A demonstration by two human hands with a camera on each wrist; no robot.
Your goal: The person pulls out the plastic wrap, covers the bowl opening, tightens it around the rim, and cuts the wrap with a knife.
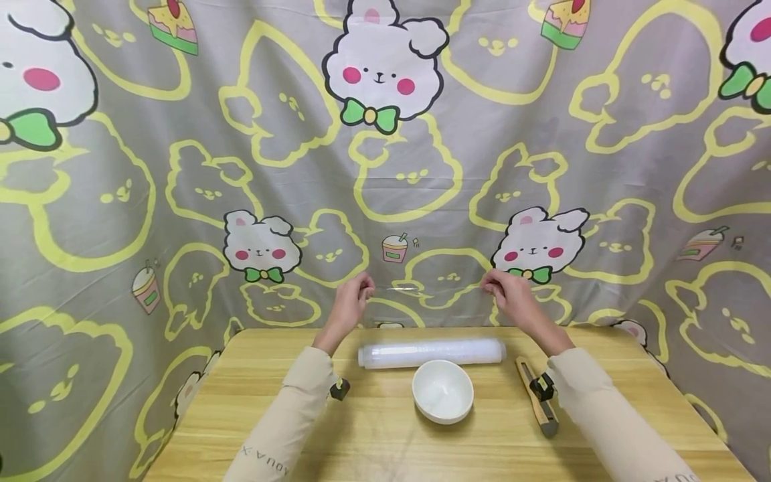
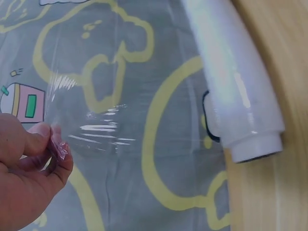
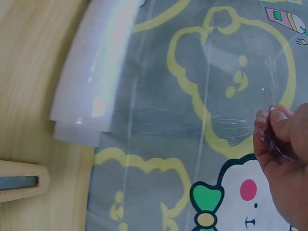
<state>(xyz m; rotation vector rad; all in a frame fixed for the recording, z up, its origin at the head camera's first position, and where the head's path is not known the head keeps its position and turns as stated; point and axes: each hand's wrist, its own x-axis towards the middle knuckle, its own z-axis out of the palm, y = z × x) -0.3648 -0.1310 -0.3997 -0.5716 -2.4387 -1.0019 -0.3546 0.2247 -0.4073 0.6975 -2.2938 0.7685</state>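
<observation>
A thin, see-through sheet of cling film (image 1: 405, 288) stretches between my two raised hands beyond the table's far edge. My left hand (image 1: 351, 301) pinches one corner of it between thumb and fingers; the bunched plastic shows in the left wrist view. The opposite corner is pinched by my right hand (image 1: 508, 293), crumpled at the fingertips in the right wrist view. Below and nearer lies the cling film roll (image 1: 430, 353), crosswise near the back edge of the table. In both wrist views the film (image 2: 98, 130) spans the space between hand and roll, with glossy creases.
A white bowl (image 1: 442, 391) stands in front of the roll. To its right, near my right wrist, lies a utility knife (image 1: 536, 402) with a wood-coloured body. The wooden table (image 1: 373, 442) ends at a grey curtain (image 1: 421, 174) with rabbit drawings.
</observation>
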